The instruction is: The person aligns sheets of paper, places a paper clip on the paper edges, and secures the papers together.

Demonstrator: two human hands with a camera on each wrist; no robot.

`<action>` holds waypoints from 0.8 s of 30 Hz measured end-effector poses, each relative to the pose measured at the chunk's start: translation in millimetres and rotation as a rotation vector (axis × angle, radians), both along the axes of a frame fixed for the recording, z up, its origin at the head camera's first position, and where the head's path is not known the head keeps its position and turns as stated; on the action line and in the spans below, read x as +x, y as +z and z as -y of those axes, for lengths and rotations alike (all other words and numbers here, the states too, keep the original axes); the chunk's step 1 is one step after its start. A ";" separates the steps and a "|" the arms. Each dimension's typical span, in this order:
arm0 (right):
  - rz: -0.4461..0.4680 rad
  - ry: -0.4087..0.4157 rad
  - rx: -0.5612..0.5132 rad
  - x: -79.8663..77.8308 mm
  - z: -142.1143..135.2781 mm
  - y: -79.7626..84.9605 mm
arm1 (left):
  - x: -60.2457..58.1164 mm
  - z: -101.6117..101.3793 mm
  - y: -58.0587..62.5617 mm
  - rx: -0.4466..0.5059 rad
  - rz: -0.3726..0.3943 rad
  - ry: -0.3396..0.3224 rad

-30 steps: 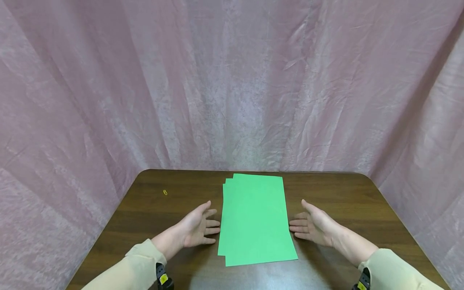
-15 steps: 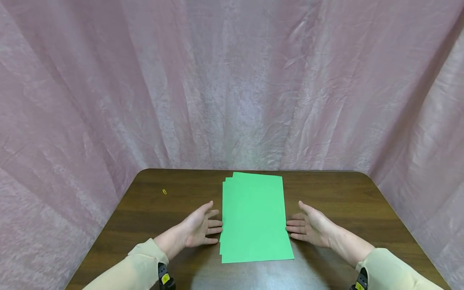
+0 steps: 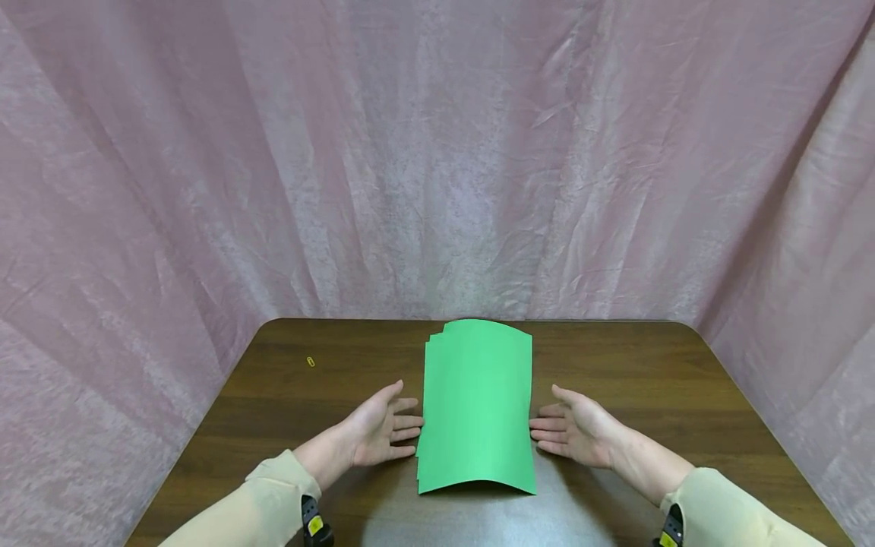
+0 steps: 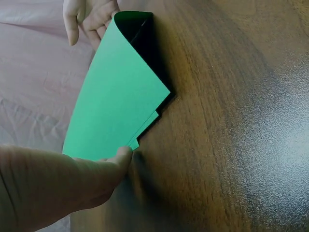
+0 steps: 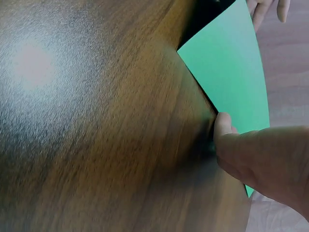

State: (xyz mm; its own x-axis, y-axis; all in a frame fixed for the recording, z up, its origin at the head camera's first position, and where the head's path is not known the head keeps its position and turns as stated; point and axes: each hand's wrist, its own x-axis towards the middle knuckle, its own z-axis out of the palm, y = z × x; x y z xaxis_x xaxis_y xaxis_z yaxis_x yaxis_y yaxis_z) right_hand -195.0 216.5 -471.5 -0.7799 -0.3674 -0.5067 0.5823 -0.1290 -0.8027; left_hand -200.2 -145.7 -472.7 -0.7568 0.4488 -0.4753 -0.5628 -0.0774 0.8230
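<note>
A stack of green paper sheets (image 3: 477, 406) lies lengthwise in the middle of the dark wooden table (image 3: 287, 395). It bows upward into an arch, squeezed from both long sides. My left hand (image 3: 383, 431) presses its straight fingers against the left edge, and my right hand (image 3: 569, 429) does the same on the right edge. In the left wrist view the green sheets (image 4: 118, 99) curve up off the wood beside my left hand (image 4: 72, 181). The right wrist view shows my right hand (image 5: 256, 154) against the green sheets (image 5: 231, 67).
A small yellow paper clip (image 3: 311, 362) lies on the table's far left. Pink wrinkled cloth (image 3: 437, 152) hangs behind and beside the table. Bare wood lies to the left and right of both hands.
Both hands moved inward against the paper's sides. The stack, flat and slightly fanned before, is now narrower and bowed upward in the middle.
</note>
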 end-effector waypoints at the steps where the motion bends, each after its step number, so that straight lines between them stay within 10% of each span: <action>1: 0.001 0.000 -0.001 0.1 1.0 -0.1 | 0.1 -0.2 -0.4 0.003 0.003 0.004; 24: -0.048 -0.012 0.053 -0.1 11.2 -22.5 | -1.1 -3.1 -6.6 0.032 0.019 0.036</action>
